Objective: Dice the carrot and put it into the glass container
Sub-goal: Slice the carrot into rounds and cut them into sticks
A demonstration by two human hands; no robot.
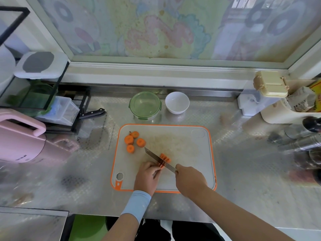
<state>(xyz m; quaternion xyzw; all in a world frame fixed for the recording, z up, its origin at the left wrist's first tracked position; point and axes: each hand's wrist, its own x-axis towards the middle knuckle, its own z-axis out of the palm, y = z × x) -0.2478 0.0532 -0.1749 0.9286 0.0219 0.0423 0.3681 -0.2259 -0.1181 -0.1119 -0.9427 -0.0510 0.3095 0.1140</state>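
Observation:
On the grey, orange-rimmed cutting board point(191, 153) lie several round carrot chunks point(133, 141) at its upper left. Near the board's middle sits a sliced carrot piece point(165, 158). My left hand point(147, 176) holds the near end of that piece with curled fingers. My right hand point(190, 180) grips the handle of a knife point(156, 156), whose blade lies across the carrot piece. The glass container point(145, 106) with its green clip lid on stands behind the board.
A white bowl point(177, 102) stands right of the container. A pink kettle point(26, 140) and a rack with a black-handled knife point(92, 113) are at the left. Jars, steel cups and boxes point(271, 87) crowd the right of the steel counter point(243, 171).

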